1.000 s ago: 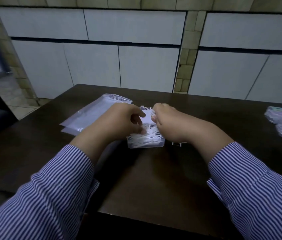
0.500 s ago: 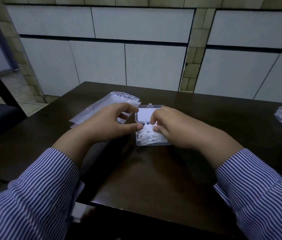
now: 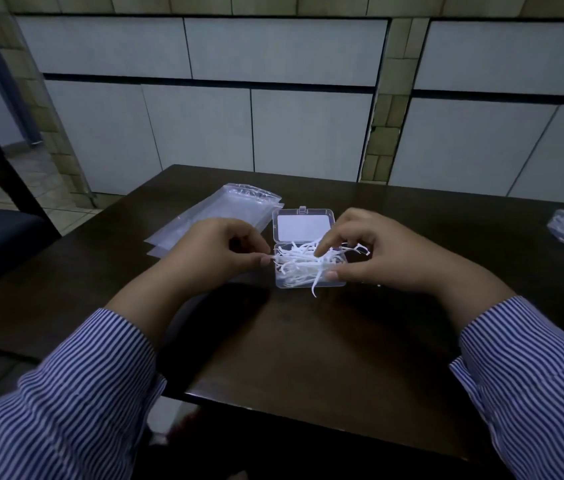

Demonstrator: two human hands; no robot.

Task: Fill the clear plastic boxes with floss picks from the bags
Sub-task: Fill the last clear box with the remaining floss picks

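Both forearms reach forward from striped sleeves [image 3: 65, 403], wrists bare, hands close together and level. Left hand [image 3: 218, 251]: palm down, fingers curled inward, thumb and forefinger pinched together at the tip, pointing right. Right hand [image 3: 374, 254]: palm down, fingers [image 3: 325, 245] bent and spread, forefinger angled down-left, thumb extended left along the near side. The two hands are near but apart.

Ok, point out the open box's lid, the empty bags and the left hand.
box lid [image 3: 303, 226], head view, its flat white panel.
empty bags [image 3: 225, 211], head view, upper bag's clear face.
left hand [image 3: 216, 251], head view, the knuckles.
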